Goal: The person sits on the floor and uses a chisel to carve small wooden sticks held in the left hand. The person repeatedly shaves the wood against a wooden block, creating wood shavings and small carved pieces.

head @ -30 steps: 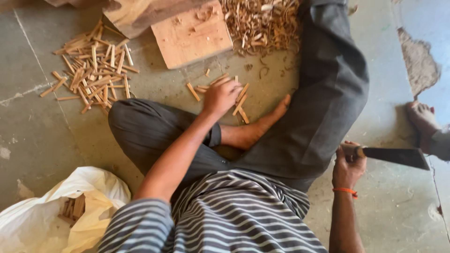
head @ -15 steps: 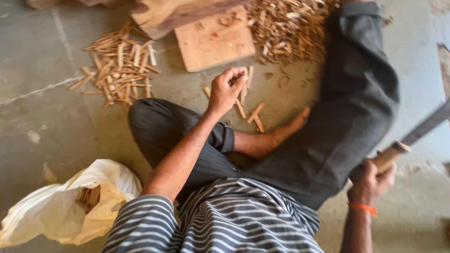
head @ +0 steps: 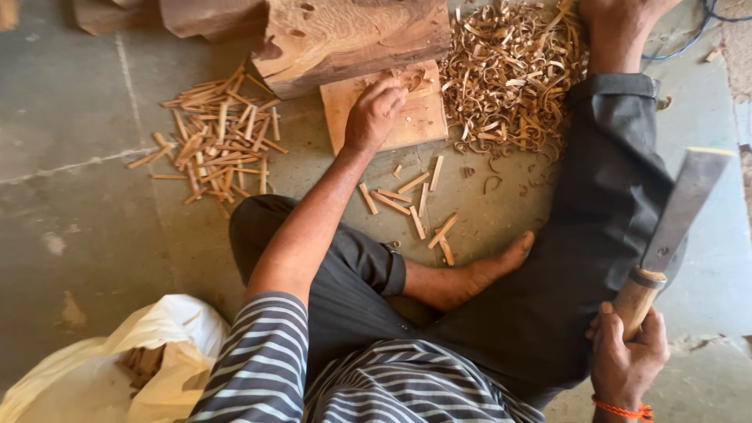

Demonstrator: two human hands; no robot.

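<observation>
We cannot see what our left hand [head: 374, 116] pinches, its fingertips hidden. The white bag [head: 117, 368] at seven o'clock is cropped; our right wrist too, at five o'clock.

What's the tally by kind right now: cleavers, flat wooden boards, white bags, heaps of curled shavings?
cleaver: 1
flat wooden board: 1
white bag: 1
heap of curled shavings: 1
Total: 4

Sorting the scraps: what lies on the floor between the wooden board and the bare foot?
In the head view, loose short wood sticks lie scattered on the concrete between the board and the foot.
</observation>
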